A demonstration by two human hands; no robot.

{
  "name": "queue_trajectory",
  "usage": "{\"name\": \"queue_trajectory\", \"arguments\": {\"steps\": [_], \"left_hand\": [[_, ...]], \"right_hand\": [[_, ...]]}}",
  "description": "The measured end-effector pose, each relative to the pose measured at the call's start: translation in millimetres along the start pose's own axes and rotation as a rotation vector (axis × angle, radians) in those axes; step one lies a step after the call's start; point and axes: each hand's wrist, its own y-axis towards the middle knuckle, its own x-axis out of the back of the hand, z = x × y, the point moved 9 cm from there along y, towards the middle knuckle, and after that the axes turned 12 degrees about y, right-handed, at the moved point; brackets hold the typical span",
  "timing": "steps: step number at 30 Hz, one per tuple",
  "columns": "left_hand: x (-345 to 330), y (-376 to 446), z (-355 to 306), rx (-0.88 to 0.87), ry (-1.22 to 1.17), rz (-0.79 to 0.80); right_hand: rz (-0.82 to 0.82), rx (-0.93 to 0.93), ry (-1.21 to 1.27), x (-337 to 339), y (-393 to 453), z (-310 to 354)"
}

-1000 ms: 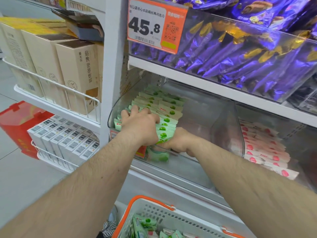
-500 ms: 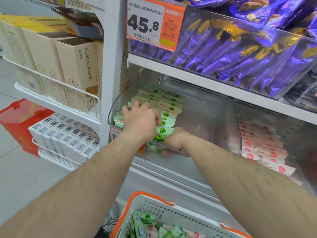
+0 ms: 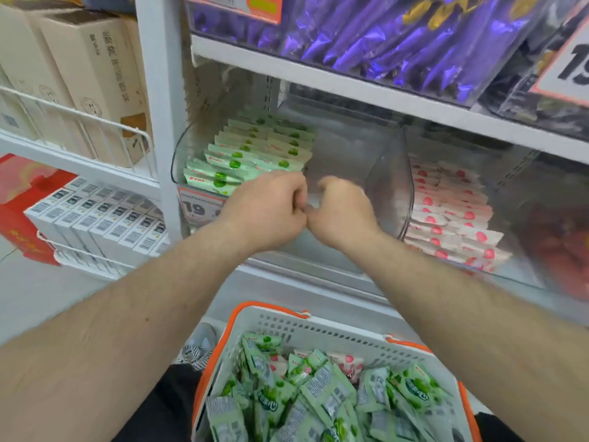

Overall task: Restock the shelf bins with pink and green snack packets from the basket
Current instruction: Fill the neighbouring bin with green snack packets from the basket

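Rows of green snack packets (image 3: 255,151) lie in the left half of a clear shelf bin (image 3: 389,173). Pink packets (image 3: 452,215) are stacked in the bin to its right. My left hand (image 3: 267,208) and my right hand (image 3: 341,208) meet in front of the green bin's front edge. Their fingers are curled inward and the thumbs touch, with nothing visible in either hand. Below my arms is a white basket with an orange rim (image 3: 318,327). It is heaped with loose green packets (image 3: 318,397) and a few pink ones (image 3: 347,362).
Purple packets (image 3: 398,36) fill the bin on the shelf above. To the left, wire-fronted shelves hold beige cartons (image 3: 95,74) and white boxes (image 3: 95,218), with a red box (image 3: 19,199) on the floor. A price label (image 3: 197,205) hangs on the green bin's front.
Both hands have drawn back from the green packets to the bin's front edge and come together. The camera has tilted down, showing more of the basket.
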Motion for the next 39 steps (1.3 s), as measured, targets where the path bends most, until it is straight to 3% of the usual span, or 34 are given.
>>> {"name": "queue_trajectory", "arguments": {"steps": [2, 3, 5, 7, 9, 12, 14, 17, 22, 26, 30, 32, 35, 39], "left_hand": [[-24, -19, -25, -0.031, -0.051, 0.145], [-40, -29, -38, -0.067, -0.063, 0.236], [-79, -52, -56, -0.128, -0.039, 0.443], [-119, -75, -62, -0.164, 0.005, 0.676], [-151, -98, -62, -0.205, 0.062, 0.891], [-177, -121, -61, -0.267, 0.149, 1.090], [-187, -128, -59, -0.287, 0.179, 1.148], [-200, -133, -53, -0.310, 0.216, 1.191], [-219, -140, -36, -0.314, 0.231, 1.243], [-221, -138, -32, -0.293, 0.232, 1.256], [-216, -129, -33, -0.275, 0.244, 1.228], [-211, -124, -33, -0.249, 0.246, 1.209], [-198, -120, -27, -0.163, 0.228, 1.221], [-183, -129, -36, -0.068, 0.076, 1.318]], "right_hand": [[-0.280, 0.342, 0.043, 23, -46, 6], [-0.338, 0.419, 0.111, 26, -70, -5], [-0.307, 0.353, 0.214, 11, -102, -51], [-0.175, 0.146, 0.220, -23, -121, -104], [0.077, -0.023, 0.134, -74, -143, -145], [0.543, -0.045, 0.006, -157, -193, -172], [0.790, 0.005, -0.184, -205, -232, -186], [0.914, -0.009, -0.396, -248, -267, -208], [0.830, -0.258, -0.363, -265, -265, -237], [0.680, -0.282, -0.204, -245, -244, -249], [0.518, -0.380, 0.071, -211, -217, -263], [0.495, -0.538, 0.349, -191, -203, -262], [0.591, -0.813, 0.833, -170, -195, -242], [0.703, -0.891, 1.216, -134, -184, -193]]}}
